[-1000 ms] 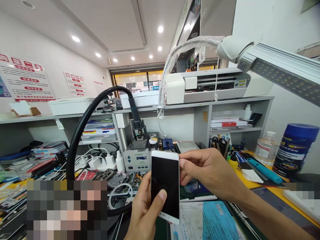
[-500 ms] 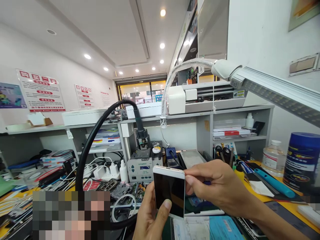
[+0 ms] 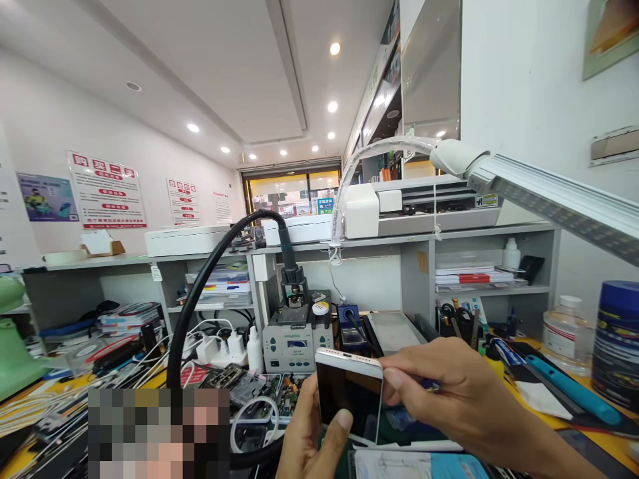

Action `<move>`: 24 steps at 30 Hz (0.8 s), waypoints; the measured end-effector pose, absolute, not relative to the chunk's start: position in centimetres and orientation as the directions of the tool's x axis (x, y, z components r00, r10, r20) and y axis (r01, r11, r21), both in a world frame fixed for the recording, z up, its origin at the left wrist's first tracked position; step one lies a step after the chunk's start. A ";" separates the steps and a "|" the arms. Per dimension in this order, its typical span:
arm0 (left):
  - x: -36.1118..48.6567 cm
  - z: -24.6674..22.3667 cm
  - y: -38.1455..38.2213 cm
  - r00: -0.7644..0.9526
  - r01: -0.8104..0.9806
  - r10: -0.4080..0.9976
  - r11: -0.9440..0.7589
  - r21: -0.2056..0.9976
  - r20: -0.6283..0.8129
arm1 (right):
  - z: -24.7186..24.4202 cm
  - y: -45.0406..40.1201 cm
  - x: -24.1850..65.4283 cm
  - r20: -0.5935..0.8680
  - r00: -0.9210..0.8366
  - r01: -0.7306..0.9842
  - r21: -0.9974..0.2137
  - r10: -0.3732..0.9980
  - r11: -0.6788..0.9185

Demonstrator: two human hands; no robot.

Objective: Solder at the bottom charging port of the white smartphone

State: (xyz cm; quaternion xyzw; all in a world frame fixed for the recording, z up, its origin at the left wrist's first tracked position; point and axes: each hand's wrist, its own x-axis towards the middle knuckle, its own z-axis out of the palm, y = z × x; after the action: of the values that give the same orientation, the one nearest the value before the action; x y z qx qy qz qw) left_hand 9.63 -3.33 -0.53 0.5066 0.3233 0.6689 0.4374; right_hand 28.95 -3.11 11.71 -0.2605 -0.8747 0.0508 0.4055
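A white smartphone (image 3: 349, 382) with a dark screen is held upright, its port edge at the top and its screen towards me. My left hand (image 3: 319, 429) wraps round its lower left part, the thumb lying on the screen. At the phone's upper right corner, the thumb and index finger of my right hand (image 3: 439, 392) are pinched together. Whether something small sits between those fingertips is hidden. Below the phone lies a blue-and-white printed packet (image 3: 414, 464) on the bench.
Behind the phone stands a hot-air station (image 3: 288, 347) with a thick black hose (image 3: 200, 293) arching to the left. Circuit boards (image 3: 294, 392) and white cables crowd the left side. At right are a turquoise-handled tool (image 3: 574, 389), a clear bottle (image 3: 566, 336) and a blue canister (image 3: 619, 339). A lamp (image 3: 554, 199) hangs overhead.
The view has shifted, so the surroundings sit lower and further right. The phone's top edge tilts slightly more towards me. Both hands keep their places on it.
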 end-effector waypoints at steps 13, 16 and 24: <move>8.4 1.5 -2.1 0.479 -0.808 0.842 0.311 0.501 0.250 | 10.0 -2.6 26.6 0.322 -0.524 0.311 -0.790 0.789 0.529; 7.7 1.0 -1.5 0.556 -0.777 0.801 0.408 0.479 0.221 | 9.2 -1.5 26.5 0.283 -0.429 0.396 -0.795 0.858 0.460; 7.6 -0.2 -1.8 0.719 -0.669 0.657 0.567 0.481 0.227 | 8.8 1.3 27.3 0.394 -0.387 0.398 -0.744 0.834 0.537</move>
State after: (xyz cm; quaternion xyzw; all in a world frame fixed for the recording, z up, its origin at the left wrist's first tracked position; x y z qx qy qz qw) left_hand 7.61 -1.83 -0.23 0.2765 -0.0110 0.3744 0.8850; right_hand 27.28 1.32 8.81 -0.3924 -0.7848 0.2786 0.3905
